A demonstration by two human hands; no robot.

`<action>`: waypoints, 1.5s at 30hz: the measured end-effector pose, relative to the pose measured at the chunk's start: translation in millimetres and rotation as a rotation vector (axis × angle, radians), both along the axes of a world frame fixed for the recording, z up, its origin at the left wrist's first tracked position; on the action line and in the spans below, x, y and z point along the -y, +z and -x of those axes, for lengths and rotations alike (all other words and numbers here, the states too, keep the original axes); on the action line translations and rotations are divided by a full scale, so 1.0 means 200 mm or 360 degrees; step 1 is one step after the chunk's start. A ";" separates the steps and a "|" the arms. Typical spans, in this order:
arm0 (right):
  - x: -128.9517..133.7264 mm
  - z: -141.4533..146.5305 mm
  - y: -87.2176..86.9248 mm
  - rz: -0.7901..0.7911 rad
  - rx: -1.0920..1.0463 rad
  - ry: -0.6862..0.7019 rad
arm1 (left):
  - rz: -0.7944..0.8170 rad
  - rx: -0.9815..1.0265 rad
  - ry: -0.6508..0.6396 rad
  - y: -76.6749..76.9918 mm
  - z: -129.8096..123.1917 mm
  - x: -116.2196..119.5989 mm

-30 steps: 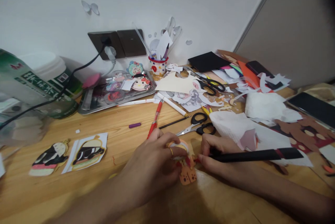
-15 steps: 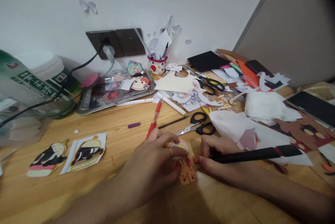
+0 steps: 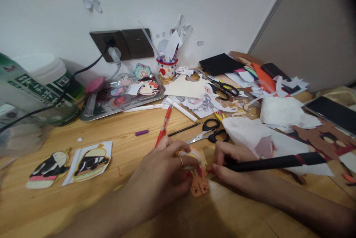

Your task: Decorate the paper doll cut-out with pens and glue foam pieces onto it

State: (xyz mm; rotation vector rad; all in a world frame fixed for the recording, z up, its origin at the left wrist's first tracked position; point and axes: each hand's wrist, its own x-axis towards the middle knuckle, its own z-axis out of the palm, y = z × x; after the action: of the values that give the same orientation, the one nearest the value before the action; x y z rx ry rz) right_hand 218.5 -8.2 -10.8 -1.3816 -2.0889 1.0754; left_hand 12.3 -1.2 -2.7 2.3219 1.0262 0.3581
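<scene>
A small orange paper figure (image 3: 199, 186) lies on the wooden table under my left hand (image 3: 164, 173). The curled fingers of that hand, one with a ring, grip the figure's left side. My right hand (image 3: 236, 162) is closed around a long black pen (image 3: 272, 162), whose tip end is beside the figure's right edge. The exact tip is too small to make out. Black-handled scissors (image 3: 214, 135), a thin black stick (image 3: 183, 129) and a red pen (image 3: 164, 126) lie just beyond my hands.
Two burger-like paper cutouts (image 3: 50, 167) (image 3: 91, 162) lie at left. Behind are a metal tray (image 3: 125, 109) of stickers and a dotted pen cup (image 3: 167, 69). Paper scraps, tissue (image 3: 286, 113) and a phone (image 3: 330, 113) cover the right. A cable (image 3: 73, 78) hangs at left.
The camera view has shifted very slightly. The pen in my right hand has tilted a little, its far end slightly higher. My left hand stays on the figure.
</scene>
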 end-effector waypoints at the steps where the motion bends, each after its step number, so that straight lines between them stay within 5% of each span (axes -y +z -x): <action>1: 0.00 0.00 0.00 0.0000 0.0001 0.0014 | 0.0001 -0.0002 -0.0001 0.00 0.00 0.00; 32: 0.00 0.01 -0.01 0.0027 -0.0072 -0.0045 | -0.0034 0.0034 0.0017 -0.02 0.00 0.01; 45: -0.03 -0.02 -0.02 0.0192 -0.0641 -0.0641 | 0.0026 -0.0051 -0.0053 0.08 0.02 0.00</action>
State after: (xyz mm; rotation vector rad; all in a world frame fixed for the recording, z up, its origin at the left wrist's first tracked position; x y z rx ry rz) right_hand 221.6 -2.4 -15.5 -1.4197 -1.4103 1.1973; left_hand 8.8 -2.1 12.8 2.3339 1.0008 0.2995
